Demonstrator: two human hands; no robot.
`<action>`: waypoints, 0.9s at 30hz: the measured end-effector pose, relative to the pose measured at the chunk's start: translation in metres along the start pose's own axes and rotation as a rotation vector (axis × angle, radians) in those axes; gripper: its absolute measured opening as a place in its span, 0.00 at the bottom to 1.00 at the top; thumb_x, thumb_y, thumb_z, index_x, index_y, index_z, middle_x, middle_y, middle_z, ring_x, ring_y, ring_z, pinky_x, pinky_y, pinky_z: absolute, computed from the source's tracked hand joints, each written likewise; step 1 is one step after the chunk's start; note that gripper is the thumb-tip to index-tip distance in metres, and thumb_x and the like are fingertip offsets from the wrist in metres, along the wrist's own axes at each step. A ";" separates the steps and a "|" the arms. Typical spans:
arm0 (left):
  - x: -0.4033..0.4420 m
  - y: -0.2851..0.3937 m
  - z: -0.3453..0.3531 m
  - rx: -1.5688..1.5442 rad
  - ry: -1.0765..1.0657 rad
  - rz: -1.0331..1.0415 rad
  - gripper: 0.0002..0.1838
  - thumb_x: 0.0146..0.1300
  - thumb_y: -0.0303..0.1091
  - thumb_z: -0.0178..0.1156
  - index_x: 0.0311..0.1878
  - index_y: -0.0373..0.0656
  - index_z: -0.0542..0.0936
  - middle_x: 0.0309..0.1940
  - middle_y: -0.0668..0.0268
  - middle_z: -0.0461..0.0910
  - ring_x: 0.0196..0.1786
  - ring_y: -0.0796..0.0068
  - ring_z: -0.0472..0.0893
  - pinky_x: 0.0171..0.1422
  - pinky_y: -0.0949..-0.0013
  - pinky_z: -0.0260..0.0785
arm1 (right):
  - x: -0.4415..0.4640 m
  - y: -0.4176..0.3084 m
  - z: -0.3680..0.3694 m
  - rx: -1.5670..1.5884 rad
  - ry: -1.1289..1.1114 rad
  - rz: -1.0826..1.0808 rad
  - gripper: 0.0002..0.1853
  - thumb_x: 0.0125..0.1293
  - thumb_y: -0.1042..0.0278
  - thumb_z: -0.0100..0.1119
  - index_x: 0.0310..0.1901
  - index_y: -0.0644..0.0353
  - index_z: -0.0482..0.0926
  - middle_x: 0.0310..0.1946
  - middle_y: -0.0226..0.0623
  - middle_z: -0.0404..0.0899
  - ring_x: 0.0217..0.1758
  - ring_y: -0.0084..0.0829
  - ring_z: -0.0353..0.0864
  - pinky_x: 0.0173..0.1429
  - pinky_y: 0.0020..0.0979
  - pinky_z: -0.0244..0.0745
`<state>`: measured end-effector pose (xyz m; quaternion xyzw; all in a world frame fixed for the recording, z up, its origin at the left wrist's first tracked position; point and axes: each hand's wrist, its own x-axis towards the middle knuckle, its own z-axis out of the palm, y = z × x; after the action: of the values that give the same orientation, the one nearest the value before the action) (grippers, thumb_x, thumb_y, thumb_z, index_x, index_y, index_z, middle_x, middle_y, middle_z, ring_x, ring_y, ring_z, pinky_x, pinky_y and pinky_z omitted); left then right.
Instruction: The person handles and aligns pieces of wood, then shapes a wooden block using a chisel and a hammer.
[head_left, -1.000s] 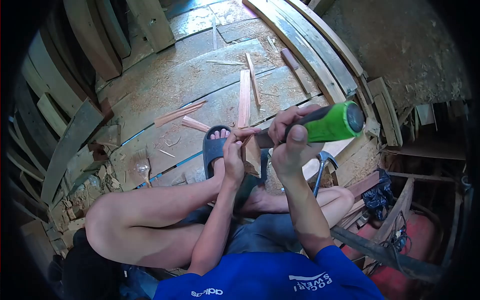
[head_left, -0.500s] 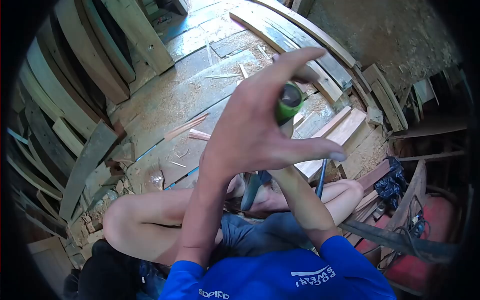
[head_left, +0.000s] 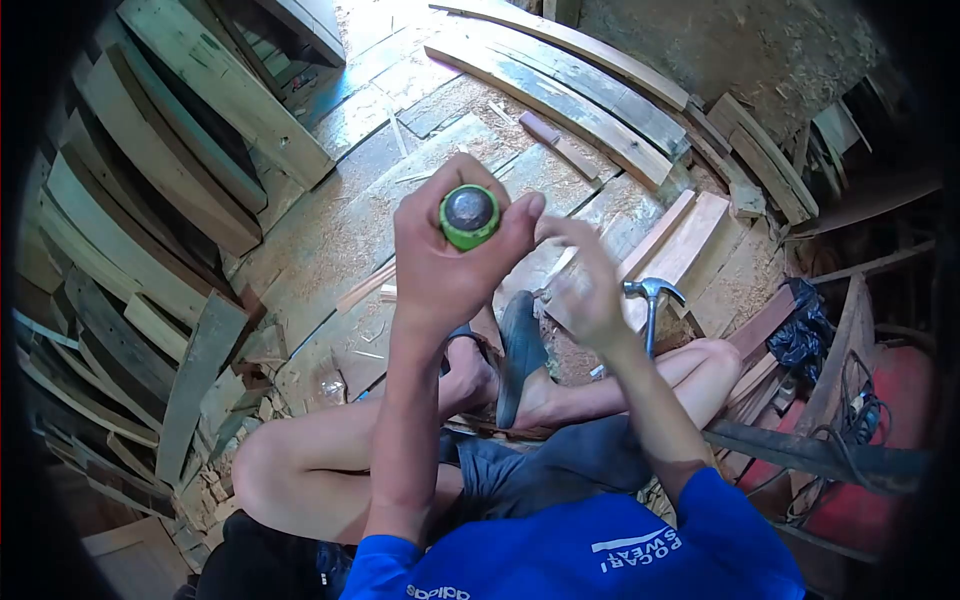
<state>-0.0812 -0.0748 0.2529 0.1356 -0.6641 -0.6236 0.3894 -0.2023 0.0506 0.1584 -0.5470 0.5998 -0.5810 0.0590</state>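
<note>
My left hand (head_left: 440,255) is wrapped round a chisel (head_left: 470,212) with a green handle, held with its round metal end cap facing up at me. The fist hides the blade. To the right of it, my right hand (head_left: 592,290) is smeared by motion; its fingers look stretched and apart, and I see nothing in them. It is close to my left thumb but apart from the handle. A claw hammer (head_left: 652,290) with a blue shaft stands beside my right shin, its head up.
Curved timbers (head_left: 165,150) lean in a stack at the left. More curved boards (head_left: 570,85) lie at the far side of the plank floor (head_left: 400,240), with shavings about. Pale planks (head_left: 685,240) lie at the right, near a black plastic bag (head_left: 800,328) and a cable (head_left: 850,425).
My left hand has gone from spread fingers to a closed grip round the chisel handle. The handle has moved left, and my right hand has come out from behind it. The hammer head now shows.
</note>
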 end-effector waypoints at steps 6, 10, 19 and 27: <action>-0.011 -0.005 0.001 -0.067 0.074 0.006 0.12 0.57 0.25 0.67 0.25 0.42 0.71 0.17 0.73 0.74 0.22 0.89 0.72 0.27 0.82 0.64 | -0.149 0.083 -0.108 -1.165 -0.076 0.976 0.43 0.57 0.49 0.66 0.65 0.74 0.62 0.54 0.63 0.72 0.59 0.54 0.73 0.63 0.45 0.69; -0.015 -0.015 -0.003 -0.055 0.104 -0.056 0.13 0.58 0.25 0.66 0.24 0.41 0.71 0.15 0.73 0.73 0.20 0.89 0.71 0.24 0.80 0.62 | -0.159 0.070 -0.110 -0.867 -0.171 1.214 0.46 0.52 0.46 0.68 0.63 0.73 0.64 0.46 0.63 0.78 0.51 0.56 0.80 0.57 0.46 0.74; -0.019 -0.035 -0.002 -0.041 0.095 0.026 0.11 0.62 0.24 0.59 0.27 0.41 0.68 0.13 0.71 0.68 0.13 0.85 0.65 0.16 0.78 0.55 | -0.202 0.090 -0.078 0.279 0.304 1.560 0.07 0.58 0.72 0.54 0.37 0.60 0.69 0.23 0.44 0.76 0.21 0.37 0.80 0.26 0.40 0.78; -0.016 -0.036 -0.001 -0.030 0.125 0.050 0.11 0.61 0.23 0.58 0.25 0.41 0.68 0.13 0.72 0.68 0.13 0.85 0.65 0.16 0.77 0.55 | -0.130 0.028 -0.112 -0.029 0.213 1.196 0.14 0.67 0.59 0.61 0.30 0.57 0.70 0.15 0.20 0.62 0.16 0.15 0.63 0.17 0.25 0.57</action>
<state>-0.0808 -0.0720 0.2134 0.1518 -0.6323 -0.6139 0.4476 -0.2463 0.2085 0.0994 -0.0548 0.8138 -0.4902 0.3074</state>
